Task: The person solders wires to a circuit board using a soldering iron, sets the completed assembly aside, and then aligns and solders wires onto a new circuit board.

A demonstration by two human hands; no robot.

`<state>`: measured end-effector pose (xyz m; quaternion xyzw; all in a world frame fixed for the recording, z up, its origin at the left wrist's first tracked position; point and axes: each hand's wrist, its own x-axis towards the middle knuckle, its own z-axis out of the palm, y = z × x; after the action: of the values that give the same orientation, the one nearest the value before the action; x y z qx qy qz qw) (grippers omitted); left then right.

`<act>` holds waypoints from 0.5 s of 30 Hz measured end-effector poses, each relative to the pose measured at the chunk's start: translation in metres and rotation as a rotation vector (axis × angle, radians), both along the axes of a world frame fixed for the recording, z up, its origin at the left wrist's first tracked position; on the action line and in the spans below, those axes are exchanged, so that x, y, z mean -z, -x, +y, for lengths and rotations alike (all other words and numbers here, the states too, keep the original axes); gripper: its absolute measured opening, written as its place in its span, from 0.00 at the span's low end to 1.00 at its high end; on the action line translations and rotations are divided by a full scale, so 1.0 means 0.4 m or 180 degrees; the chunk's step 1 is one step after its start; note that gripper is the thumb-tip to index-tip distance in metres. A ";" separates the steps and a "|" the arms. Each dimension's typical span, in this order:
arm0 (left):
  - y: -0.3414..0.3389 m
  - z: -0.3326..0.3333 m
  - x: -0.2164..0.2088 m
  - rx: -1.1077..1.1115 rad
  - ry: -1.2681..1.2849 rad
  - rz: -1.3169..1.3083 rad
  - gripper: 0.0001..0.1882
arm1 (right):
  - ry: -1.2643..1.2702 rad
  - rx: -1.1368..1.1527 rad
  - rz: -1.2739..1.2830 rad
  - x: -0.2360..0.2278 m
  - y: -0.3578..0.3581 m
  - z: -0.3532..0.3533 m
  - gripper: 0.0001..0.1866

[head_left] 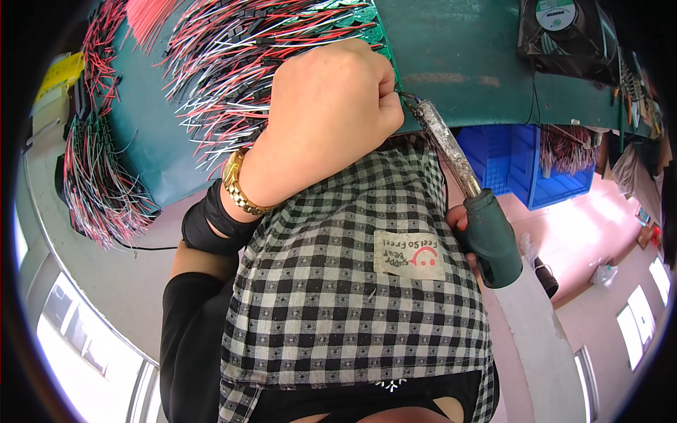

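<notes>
My right hand (459, 220), mostly hidden behind the dark green handle, grips a soldering iron (451, 149). The iron's worn metal barrel slants up and left, its tip close to my left hand's fingers. My left hand (335, 102), a gold watch at its wrist, is closed with the knuckles up, over the edge of the green circuit boards (384, 49). Whatever its fingers pinch is hidden beneath them. From these boards, red, black and white wires (233, 92) fan out to the left, many passing under my left hand.
A black fan (568, 35) stands at the table's far right. Below the green table (462, 53) are blue crates (522, 169), one holding more wires. Another wire bundle (106, 183) hangs over the left edge. My checkered apron (338, 310) lies against the near edge.
</notes>
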<state>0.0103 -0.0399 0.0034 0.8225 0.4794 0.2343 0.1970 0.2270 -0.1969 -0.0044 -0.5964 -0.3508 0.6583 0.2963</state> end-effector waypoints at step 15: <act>0.000 0.002 0.008 -0.0035 0.0023 -0.0009 0.03 | -0.1243 0.0734 0.0434 -0.019 0.017 -0.058 0.32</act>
<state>0.0104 -0.0390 0.0000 0.8187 0.4845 0.2348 0.1994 0.2202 -0.2200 0.0031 -0.5181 -0.3803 0.5785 0.5023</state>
